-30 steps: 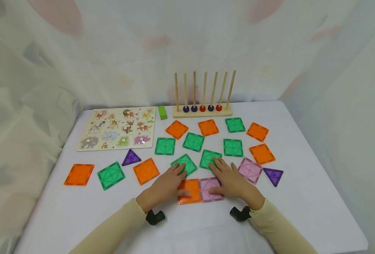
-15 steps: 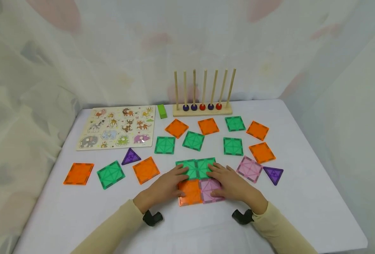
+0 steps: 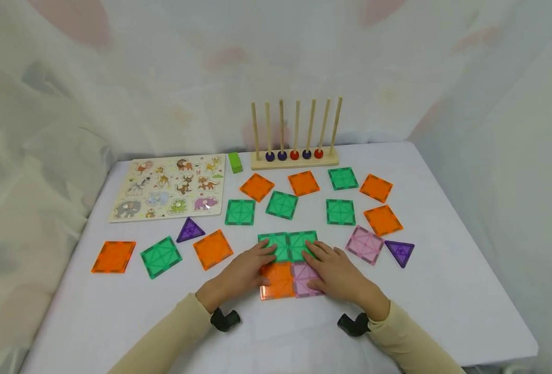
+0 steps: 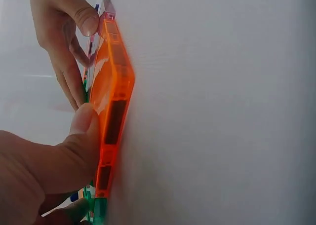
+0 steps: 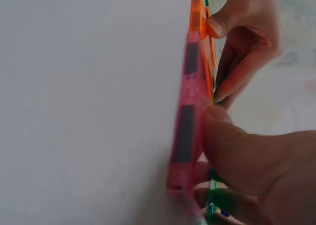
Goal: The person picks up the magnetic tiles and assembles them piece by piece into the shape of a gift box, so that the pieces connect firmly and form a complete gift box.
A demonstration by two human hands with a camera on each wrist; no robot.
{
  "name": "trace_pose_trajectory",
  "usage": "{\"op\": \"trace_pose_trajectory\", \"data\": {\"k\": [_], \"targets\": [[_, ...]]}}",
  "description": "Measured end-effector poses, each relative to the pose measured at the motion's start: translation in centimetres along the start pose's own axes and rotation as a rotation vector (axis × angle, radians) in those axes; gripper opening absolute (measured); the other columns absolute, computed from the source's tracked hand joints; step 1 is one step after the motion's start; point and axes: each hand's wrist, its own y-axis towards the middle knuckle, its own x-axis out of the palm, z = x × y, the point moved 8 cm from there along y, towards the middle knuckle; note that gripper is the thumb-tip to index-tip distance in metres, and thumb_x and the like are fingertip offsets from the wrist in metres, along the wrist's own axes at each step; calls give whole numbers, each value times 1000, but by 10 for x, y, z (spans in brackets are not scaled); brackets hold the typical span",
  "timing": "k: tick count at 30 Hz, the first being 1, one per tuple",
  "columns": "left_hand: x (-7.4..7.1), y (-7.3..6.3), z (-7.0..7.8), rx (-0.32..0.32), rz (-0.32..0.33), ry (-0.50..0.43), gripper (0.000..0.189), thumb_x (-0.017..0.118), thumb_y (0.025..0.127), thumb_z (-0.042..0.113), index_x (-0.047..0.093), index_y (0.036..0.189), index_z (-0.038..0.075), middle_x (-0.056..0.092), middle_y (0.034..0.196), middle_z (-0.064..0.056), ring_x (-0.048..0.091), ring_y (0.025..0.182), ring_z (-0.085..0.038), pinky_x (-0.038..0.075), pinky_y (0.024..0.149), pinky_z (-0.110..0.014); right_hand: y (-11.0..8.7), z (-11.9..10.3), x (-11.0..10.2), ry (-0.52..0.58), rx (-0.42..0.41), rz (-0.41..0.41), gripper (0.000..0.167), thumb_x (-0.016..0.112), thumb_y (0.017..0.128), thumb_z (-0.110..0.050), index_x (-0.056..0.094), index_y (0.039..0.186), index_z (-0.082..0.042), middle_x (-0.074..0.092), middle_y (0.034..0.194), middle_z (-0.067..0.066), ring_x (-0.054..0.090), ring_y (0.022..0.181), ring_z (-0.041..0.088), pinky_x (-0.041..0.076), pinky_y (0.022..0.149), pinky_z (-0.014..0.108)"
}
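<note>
Two green squares (image 3: 297,246) have slid straight against the orange square (image 3: 280,280) and pink square (image 3: 300,279) on the bench (image 3: 285,337). Left hand (image 3: 238,278) and right hand (image 3: 343,275) touch them, thumbs and fingers apart. Joining seems in hand; next probably needs gentle pushing.

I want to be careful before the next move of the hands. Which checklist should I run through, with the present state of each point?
1. Left hand on its tiles: ok, thumb on an orange tile, fingertips at a green tile.
2. Right hand on its tiles: ok, thumb on a pink tile, fingertips at another green tile.
3. Those four tiles edge to edge, two by two: ok.
4. Firmness of their joins: cannot tell.
5. Other pink tile apart from the right purple triangle: cannot tell, corners nearly meet.
</note>
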Motion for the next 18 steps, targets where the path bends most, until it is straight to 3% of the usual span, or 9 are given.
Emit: {"op": "trace_pose_trajectory", "data": {"k": [12, 18], "targets": [[0, 0, 3, -1, -24, 22, 61, 73, 82, 24, 53, 136, 5, 42, 150, -6, 27, 145, -26, 35, 112, -44, 3, -2, 0, -50, 79, -44, 69, 60, 90, -49, 38, 148, -17, 26, 158, 6, 31, 138, 31, 24, 107, 71], [1, -1, 3, -5, -27, 28, 62, 72, 83, 26, 52, 137, 5, 41, 151, -5, 28, 145, -28, 35, 112, -46, 2, 1, 0, -5, 83, -39, 71, 61, 89, -50, 38, 148, -19, 26, 158, 5, 30, 139, 30, 22, 108, 70]]}}
